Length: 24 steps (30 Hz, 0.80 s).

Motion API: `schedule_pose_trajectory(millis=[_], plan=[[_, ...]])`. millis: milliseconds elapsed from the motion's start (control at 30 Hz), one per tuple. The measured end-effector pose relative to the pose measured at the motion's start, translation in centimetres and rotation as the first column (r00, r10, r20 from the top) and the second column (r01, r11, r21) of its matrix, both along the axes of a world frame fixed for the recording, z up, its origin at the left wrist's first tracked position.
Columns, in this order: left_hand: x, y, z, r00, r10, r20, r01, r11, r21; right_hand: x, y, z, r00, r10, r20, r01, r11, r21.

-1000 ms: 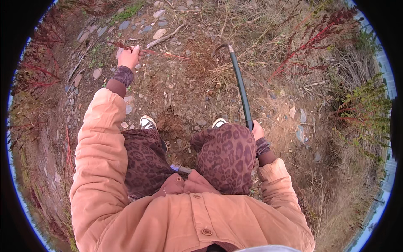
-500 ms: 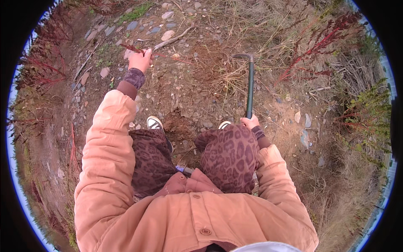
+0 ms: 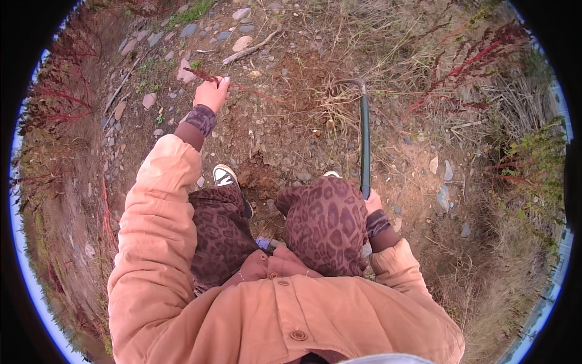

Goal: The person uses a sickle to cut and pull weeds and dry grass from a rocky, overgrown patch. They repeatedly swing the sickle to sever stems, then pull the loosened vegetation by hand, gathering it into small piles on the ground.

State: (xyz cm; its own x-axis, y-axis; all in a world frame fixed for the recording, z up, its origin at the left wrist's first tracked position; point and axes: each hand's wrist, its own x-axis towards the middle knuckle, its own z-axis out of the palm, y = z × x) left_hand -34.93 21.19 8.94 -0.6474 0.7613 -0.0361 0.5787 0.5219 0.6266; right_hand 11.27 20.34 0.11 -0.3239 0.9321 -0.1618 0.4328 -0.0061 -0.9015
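My left hand (image 3: 212, 94) is closed around a thin red plant stem (image 3: 257, 94), with its dark red seed head (image 3: 201, 74) sticking out on the far left side of the fingers. The bare end of the stem stretches right over the soil. Beside my right knee, my right hand (image 3: 373, 201) grips the lower end of a sickle (image 3: 365, 139). Its long dark green handle points away from me, and the curved metal blade at the far end bends left over a tuft of dry grass (image 3: 333, 112).
Loosened reddish soil (image 3: 300, 76) lies ahead, past my shoes (image 3: 225, 176). Stones (image 3: 242, 43) and a dry stick (image 3: 251, 48) are scattered at the far left. Red-stemmed weeds (image 3: 464, 70) and dry brush (image 3: 515, 115) stand on the right; more red weeds (image 3: 66, 91) grow at the left.
My left hand has moved right and slightly nearer with the red stem. My right hand has come back toward me and slightly right, and the sickle handle has shifted with it.
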Motion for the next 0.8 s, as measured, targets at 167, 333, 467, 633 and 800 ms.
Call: schedule_pose_trajectory(millis=[167, 333, 467, 633, 800], plan=[[0.1, 0.0, -1.4, 1.0, -0.003, 0.02, 0.005, 0.997, -0.08, 5.4, -4.7, 1.3, 0.999, -0.012, 0.038, 0.018, 0.985, -0.173], [-0.7, 1.8, -1.4, 0.999, 0.013, 0.047, -0.015, 0.999, 0.049, 1.9, 2.5, -1.4, 0.993, -0.113, 0.045, 0.115, 0.992, -0.046], [0.2, 1.5, -0.5, 0.978, -0.003, -0.207, 0.012, 0.999, 0.04, -2.5, 8.2, -1.0, 0.992, -0.124, 0.012, 0.118, 0.902, -0.415], [1.3, 0.3, 1.0, 0.984, -0.016, -0.18, -0.001, 0.996, -0.09, -0.8, 4.8, -3.2, 0.975, 0.021, -0.221, -0.115, 0.898, -0.426], [1.5, -0.1, 1.0, 0.973, -0.028, -0.229, -0.027, 0.972, -0.235, 4.4, -1.2, -6.9, 0.965, 0.247, -0.091, -0.256, 0.96, -0.114]])
